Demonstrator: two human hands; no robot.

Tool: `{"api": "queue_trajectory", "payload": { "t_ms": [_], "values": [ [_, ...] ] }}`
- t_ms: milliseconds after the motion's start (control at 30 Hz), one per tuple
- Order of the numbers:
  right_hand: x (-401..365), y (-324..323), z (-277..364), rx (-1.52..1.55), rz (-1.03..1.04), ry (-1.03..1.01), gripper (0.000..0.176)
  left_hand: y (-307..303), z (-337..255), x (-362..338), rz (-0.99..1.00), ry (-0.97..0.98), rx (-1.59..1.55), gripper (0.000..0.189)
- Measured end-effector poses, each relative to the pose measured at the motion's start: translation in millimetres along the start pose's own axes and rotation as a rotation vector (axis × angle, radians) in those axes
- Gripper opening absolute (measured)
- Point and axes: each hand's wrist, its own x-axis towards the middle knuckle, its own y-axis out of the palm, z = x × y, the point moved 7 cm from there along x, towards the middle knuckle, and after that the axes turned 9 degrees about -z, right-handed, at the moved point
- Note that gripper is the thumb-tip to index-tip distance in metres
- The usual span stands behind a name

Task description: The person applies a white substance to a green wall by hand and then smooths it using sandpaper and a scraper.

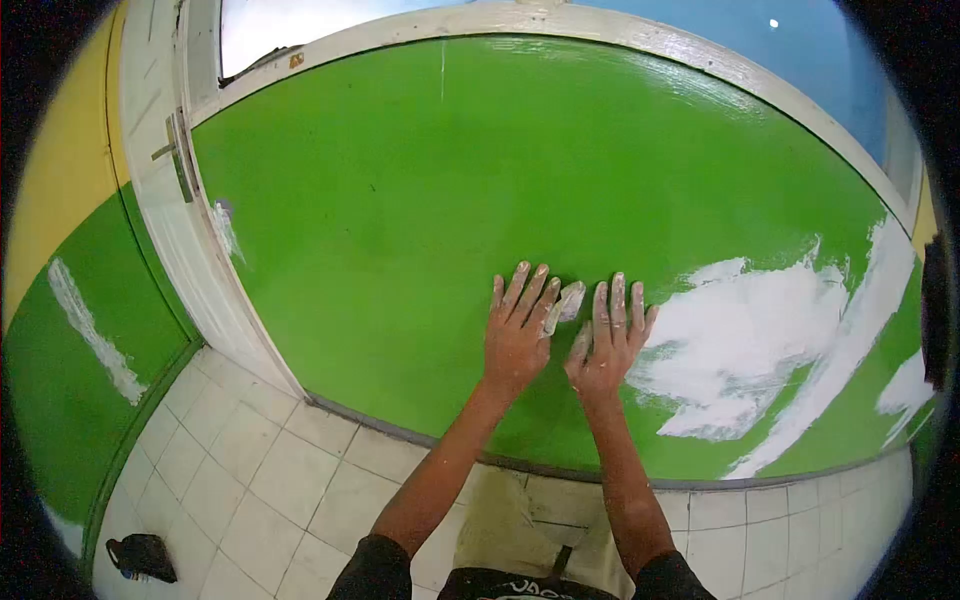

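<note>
My left hand (515, 330) lies against the green wall panel (400, 220), fingers stretched upward and dusted with white. A small folded whitish piece, like worn sandpaper (571, 301), sticks out past its index finger and thumb, pinned there against the panel. Close by on the right, my right hand (608, 340) rests flat on the same panel with its fingers spread and whitened, nothing visible in it. Its little finger reaches the left edge of a big white smeared patch (750, 330).
A white door frame (160, 200) with a metal handle (180, 157) stands left. More white streaks mark the left wall (95, 330) and the panel's right end. Pale tiles (310, 490) cover the floor, where a black bag-like object (142, 557) lies.
</note>
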Motion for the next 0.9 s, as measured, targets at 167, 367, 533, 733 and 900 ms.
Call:
{"api": "queue_trajectory", "payload": {
  "t_ms": [167, 367, 533, 733, 900],
  "values": [
    [59.6, 16.9, 51.3, 0.377, -0.147, -0.145, 0.042, -50.1, 21.6, 25.8, -0.191, -0.085, -0.088, 0.042],
    [161.3, 73.4, 162.9, 0.712, -0.184, -0.335, 0.047, -147.7, 93.7, 92.6, -0.367, -0.125, 0.146, 0.038],
    [256.3, 115.3, 244.0, 0.777, -0.255, -0.368, 0.04, -222.1, 163.3, 165.0, -0.474, -0.073, 0.286, 0.037],
    [343.8, 173.7, 320.5, 0.566, -0.352, -0.476, 0.043, -281.4, 222.8, 237.5, -0.45, -0.158, 0.482, 0.029],
    [368.2, 212.6, 346.4, 0.327, 0.131, -0.396, 0.024, -302.3, 245.5, 251.1, -0.39, -0.18, 0.523, 0.024]
  ]
}}
